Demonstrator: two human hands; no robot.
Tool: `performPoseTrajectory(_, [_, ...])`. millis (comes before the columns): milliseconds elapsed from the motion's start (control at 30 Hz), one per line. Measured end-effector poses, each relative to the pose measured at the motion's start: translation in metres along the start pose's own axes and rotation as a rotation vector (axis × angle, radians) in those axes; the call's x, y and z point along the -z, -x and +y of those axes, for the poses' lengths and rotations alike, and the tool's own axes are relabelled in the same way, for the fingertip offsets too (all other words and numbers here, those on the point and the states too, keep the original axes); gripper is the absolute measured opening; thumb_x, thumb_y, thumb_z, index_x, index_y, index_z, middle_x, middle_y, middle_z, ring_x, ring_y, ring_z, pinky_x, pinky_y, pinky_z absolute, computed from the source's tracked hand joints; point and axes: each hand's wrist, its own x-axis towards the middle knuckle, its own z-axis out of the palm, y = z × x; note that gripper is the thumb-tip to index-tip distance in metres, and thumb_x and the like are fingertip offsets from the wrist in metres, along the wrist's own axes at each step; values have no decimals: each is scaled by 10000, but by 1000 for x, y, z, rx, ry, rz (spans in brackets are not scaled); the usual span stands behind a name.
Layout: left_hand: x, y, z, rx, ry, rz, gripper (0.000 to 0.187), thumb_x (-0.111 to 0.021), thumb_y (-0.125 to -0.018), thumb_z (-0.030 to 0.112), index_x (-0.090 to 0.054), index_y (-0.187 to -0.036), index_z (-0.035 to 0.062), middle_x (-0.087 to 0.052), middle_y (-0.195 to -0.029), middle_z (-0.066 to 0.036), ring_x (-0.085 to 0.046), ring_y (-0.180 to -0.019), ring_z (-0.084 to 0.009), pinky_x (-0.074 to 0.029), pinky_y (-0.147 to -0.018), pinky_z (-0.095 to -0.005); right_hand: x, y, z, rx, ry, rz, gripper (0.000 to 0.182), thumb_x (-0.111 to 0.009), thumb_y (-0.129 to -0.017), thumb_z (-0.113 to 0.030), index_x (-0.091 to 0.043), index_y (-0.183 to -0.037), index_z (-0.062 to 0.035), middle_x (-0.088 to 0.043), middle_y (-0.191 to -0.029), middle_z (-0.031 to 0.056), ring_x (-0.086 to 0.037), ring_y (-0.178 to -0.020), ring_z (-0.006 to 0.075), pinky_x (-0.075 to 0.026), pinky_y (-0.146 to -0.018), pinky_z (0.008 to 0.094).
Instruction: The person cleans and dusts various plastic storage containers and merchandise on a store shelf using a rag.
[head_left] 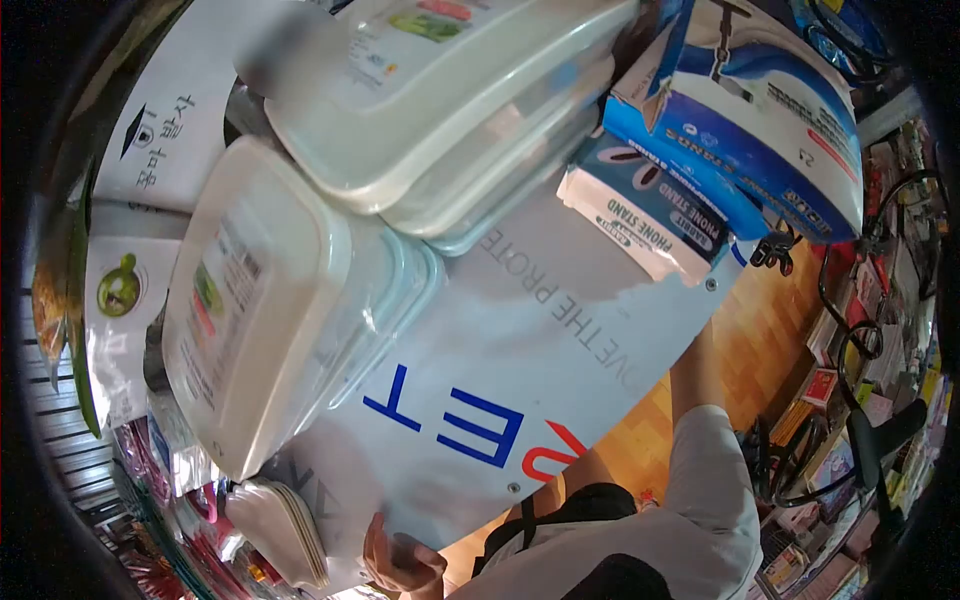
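At the bottom edge, my left hand (pixel 405 562) hovers over the near edge of a pale printed sheet (pixel 450 330). Its fingers are loosely bent and apart, with nothing visible in them. A stack of flat cream-coloured lids or trays (pixel 280 530) lies just left of it. My right forearm passes behind the right edge of the sheet, which hides the hand. Two stacks of clear plastic containers with cream lids, one on the left (pixel 255 310) and one at the top (pixel 450 100), rest on the sheet.
A torn phone stand box (pixel 650 215) sits below a larger blue and white box (pixel 760 110) at the upper right. Packaged goods and black cables (pixel 845 400) line the right side. Wooden floor (pixel 640 440) shows beyond the sheet. White printed packaging (pixel 165 130) stands at the left.
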Motion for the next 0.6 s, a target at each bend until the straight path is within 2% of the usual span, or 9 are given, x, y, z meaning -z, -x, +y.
performPoseTrajectory(100, [-13,-26,8,-96,5,295,469,-558,-936,411,-584,-977,-56,-696,-880,-247,-648,-584,-327,-555,-518,-345,-3,1,4,1,6,-13,647,-760,-699,-381,-527,-1178,-14,-654,-983,161,-604,-992,373,-496,-778,463])
performPoseTrajectory(200, [-10,-21,6,-74,-50,252,470,-524,-951,398,-591,-947,-67,-697,-806,-216,-641,-556,-284,-547,-521,-346,1,1,3,5,8,-16,662,-767,-687,-382,-524,-1177,-8,-653,-985,165,-604,-992,375,-496,-778,462])
performPoseTrajectory(400, [-10,-23,10,-87,-76,279,474,-501,-964,382,-602,-938,-80,-699,-817,-205,-661,-628,-289,-552,-562,-360,4,5,2,17,21,-5,694,-781,-664,-386,-517,-1175,3,-650,-987,174,-603,-993,380,-497,-780,460])
performPoseTrajectory(600, [-6,-19,7,-93,-34,270,537,-571,-919,452,-614,-985,-79,-719,-884,-163,-673,-654,-313,-568,-609,-366,8,6,1,24,21,9,725,-794,-641,-390,-511,-1172,15,-648,-990,182,-603,-993,384,-498,-781,458])
